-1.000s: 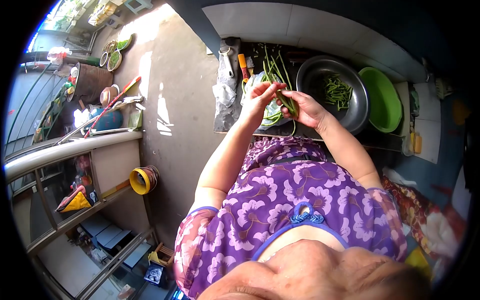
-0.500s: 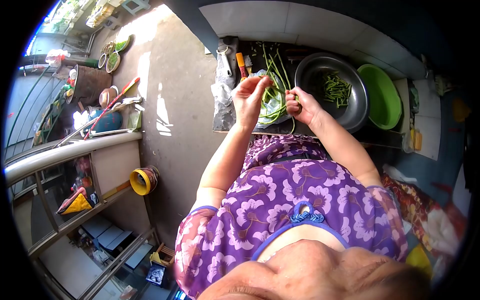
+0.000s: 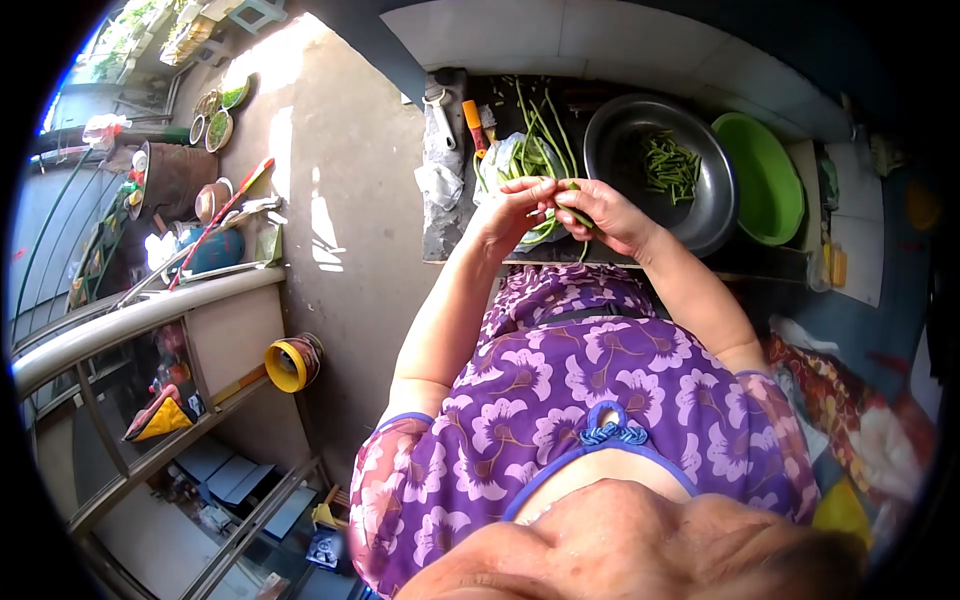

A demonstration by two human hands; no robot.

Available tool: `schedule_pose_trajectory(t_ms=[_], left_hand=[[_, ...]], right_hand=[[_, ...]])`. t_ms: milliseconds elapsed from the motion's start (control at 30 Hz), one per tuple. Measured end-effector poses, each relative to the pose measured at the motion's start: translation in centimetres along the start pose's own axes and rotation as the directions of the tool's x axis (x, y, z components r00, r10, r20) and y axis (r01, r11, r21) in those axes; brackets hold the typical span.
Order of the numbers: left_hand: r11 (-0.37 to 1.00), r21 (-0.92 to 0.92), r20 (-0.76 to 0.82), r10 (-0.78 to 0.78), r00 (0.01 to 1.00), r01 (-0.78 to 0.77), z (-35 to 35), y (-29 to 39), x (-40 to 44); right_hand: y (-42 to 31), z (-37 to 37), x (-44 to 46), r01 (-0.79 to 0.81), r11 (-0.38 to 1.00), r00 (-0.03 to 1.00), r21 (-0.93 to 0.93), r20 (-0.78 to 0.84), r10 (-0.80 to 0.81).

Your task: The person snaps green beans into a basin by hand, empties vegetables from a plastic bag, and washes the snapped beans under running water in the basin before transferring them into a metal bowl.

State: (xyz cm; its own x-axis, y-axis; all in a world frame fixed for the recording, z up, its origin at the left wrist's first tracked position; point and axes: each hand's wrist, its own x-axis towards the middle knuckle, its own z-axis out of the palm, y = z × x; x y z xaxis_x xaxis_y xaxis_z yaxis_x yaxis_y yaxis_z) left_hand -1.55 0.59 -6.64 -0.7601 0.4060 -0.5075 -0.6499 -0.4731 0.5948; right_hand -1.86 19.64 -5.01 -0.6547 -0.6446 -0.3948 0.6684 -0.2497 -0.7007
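My left hand [image 3: 513, 210] and my right hand [image 3: 612, 214] meet above the near edge of a low dark table. Fingers of the right hand are closed round a green long bean [image 3: 574, 213], whose thin end hangs below. The left fingertips pinch at the same spot, touching the bean or the right fingers; the exact contact is partly hidden. Just beyond the hands, more long beans [image 3: 541, 140] lie on a clear plastic bag [image 3: 497, 158]. To the right stands a grey metal basin [image 3: 712, 212] holding short bean pieces [image 3: 672, 166].
A green plastic basin [image 3: 765, 180] stands right of the metal one. On the table's left lie a white-handled peeler [image 3: 440, 120], an orange-handled tool [image 3: 472, 122] and crumpled plastic [image 3: 438, 186]. A yellow bucket [image 3: 291, 364] sits on the floor beside the railing [image 3: 150, 311].
My left hand has come down and right, from apart to touching my right hand. The right hand has turned inward, still round the bean.
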Motion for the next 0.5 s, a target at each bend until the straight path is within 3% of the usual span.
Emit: schedule_pose_trajectory(t_ms=[33,67,133,200,233,267,300,333,367,433,467,500], left_hand=[[0.999,0.033,0.008,0.009,1.000,-0.010,0.0,-0.3,0.0],[0.998,0.067,0.018,0.018,1.000,-0.019,0.0,-0.5,0.1],[0.923,0.272,-0.048,0.294,0.954,-0.271,2.4,-1.1,-0.1],[0.884,0.267,0.043,0.387,0.921,-0.384,3.4,-1.4,-0.7],[0.716,0.422,0.175,0.537,0.825,-0.556,2.3,-2.6,0.7],[0.715,0.408,0.162,0.555,0.816,-0.567,3.3,-1.7,0.6],[0.790,0.304,0.033,0.549,0.835,-0.532,3.5,-1.1,0.9],[0.846,0.188,-0.094,0.522,0.848,-0.499,3.2,-0.1,1.7],[0.812,0.275,-0.138,0.562,0.815,-0.514,1.5,0.8,3.1],[0.759,0.449,-0.261,0.615,0.744,-0.471,-2.9,1.0,6.4],[0.743,0.527,-0.338,0.628,0.700,-0.412,-5.5,0.1,8.3],[0.689,0.649,-0.332,0.639,0.694,-0.324,-9.6,-2.0,11.2]], right_hand=[[-0.3,0.4,-0.5,-0.007,0.998,0.999,-0.059,0.035,0.009],[0.0,0.3,-0.7,-0.028,1.000,1.000,0.004,-0.007,0.028],[0.9,-0.2,-0.9,-0.062,0.989,0.993,0.131,-0.089,0.074],[1.8,-0.3,-0.4,-0.050,0.947,0.951,0.316,-0.274,0.142],[2.7,-1.8,0.2,-0.041,0.913,0.922,0.406,-0.337,0.191],[3.8,-4.2,0.7,-0.025,0.870,0.886,0.492,-0.392,0.247],[4.6,-6.7,0.7,0.034,0.796,0.888,0.605,-0.384,0.254],[4.8,-8.5,0.4,0.127,0.796,0.830,0.592,-0.503,0.242],[5.3,-10.9,-0.1,0.221,0.814,0.772,0.537,-0.606,0.190],[5.2,-14.9,-1.5,0.501,0.704,0.687,0.504,-0.726,0.031],[5.4,-17.9,-2.6,0.527,0.731,0.658,0.434,-0.753,-0.027],[4.0,-16.6,-4.0,0.517,0.778,0.562,0.356,-0.827,0.004]])
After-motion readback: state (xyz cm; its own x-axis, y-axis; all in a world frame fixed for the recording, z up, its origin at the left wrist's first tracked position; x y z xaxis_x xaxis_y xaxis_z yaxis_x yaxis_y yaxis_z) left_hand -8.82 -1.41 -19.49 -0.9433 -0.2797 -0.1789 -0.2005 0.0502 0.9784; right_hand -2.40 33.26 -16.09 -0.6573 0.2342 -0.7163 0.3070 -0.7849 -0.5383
